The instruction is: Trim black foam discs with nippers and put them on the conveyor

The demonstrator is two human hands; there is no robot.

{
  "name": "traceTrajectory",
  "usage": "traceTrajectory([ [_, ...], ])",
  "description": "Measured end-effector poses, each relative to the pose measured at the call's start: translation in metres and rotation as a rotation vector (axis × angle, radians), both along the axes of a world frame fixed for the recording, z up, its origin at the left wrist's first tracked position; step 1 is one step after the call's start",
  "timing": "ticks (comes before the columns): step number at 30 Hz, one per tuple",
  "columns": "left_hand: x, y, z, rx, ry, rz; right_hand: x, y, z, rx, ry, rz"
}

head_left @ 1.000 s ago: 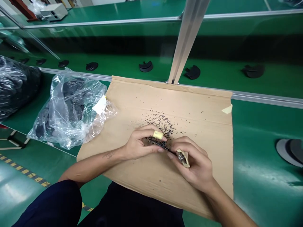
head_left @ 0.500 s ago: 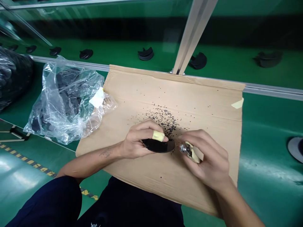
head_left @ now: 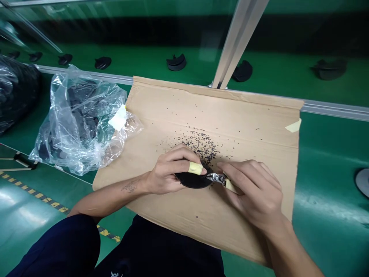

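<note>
A crumpled clear plastic bag of dark parts [head_left: 82, 123] lay at the left of the green worktop [head_left: 325, 184]. On the brown cardboard sheet [head_left: 230, 119], the left hand [head_left: 170, 173] had its grip clamped on a flat black plastic disc [head_left: 193, 180]. The right hand [head_left: 256, 192] gripped small metal nippers [head_left: 219, 178], their tips touching the disc's edge beside scattered black trimmings [head_left: 201, 148].

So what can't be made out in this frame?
Head view only:
- Cutter: handles hidden inside the right hand; tip contact with the black piece too small to tell.
- Black piece: far edge covered by left hand fingers.
- Plastic bag: contents blurred by crinkled film.
- Grey disc: cut off by right edge.
</note>
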State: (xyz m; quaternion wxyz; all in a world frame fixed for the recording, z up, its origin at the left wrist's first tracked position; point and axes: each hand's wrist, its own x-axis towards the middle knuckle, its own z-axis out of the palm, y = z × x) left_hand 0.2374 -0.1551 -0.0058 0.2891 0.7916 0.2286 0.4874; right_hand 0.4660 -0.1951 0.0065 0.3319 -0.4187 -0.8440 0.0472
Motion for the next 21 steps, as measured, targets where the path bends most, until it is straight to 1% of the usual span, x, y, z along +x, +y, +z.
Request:
traceTrajectory([
  [3,-0.004,0.002,0.006,-0.091,0.057,0.06,0.006,0.004,-0.003,-0.016,-0.026,-0.084],
  [5,-0.014,0.007,0.013,-0.188,0.119,0.117,0.013,0.011,-0.008,0.005,-0.074,-0.192],
  [7,-0.029,0.022,0.022,-0.278,0.163,0.15,0.021,0.018,-0.011,0.029,-0.139,-0.303],
  [8,-0.038,0.034,0.027,-0.305,0.161,0.168,0.026,0.022,-0.013,0.023,-0.173,-0.347],
  [9,-0.047,0.049,0.031,-0.321,0.148,0.197,0.031,0.025,-0.014,0.005,-0.201,-0.381],
  [11,-0.064,0.091,0.038,-0.332,0.111,0.309,0.04,0.029,-0.015,-0.047,-0.242,-0.424],
  [13,-0.078,0.141,0.043,-0.373,0.149,0.498,0.049,0.032,-0.016,-0.086,-0.264,-0.455],
  [15,-0.087,0.191,0.044,-0.37,0.175,0.589,0.055,0.033,-0.018,-0.09,-0.266,-0.488],
  [17,-0.092,0.232,0.044,-0.355,0.213,0.636,0.059,0.033,-0.02,-0.087,-0.255,-0.512],
  [18,-0.093,0.247,0.043,-0.349,0.241,0.641,0.061,0.033,-0.021,-0.089,-0.246,-0.516],
  [19,-0.094,0.259,0.042,-0.346,0.277,0.638,0.062,0.033,-0.022,-0.09,-0.238,-0.511],
  [21,-0.099,0.273,0.038,-0.346,0.365,0.609,0.063,0.031,-0.025,-0.091,-0.232,-0.487],
])
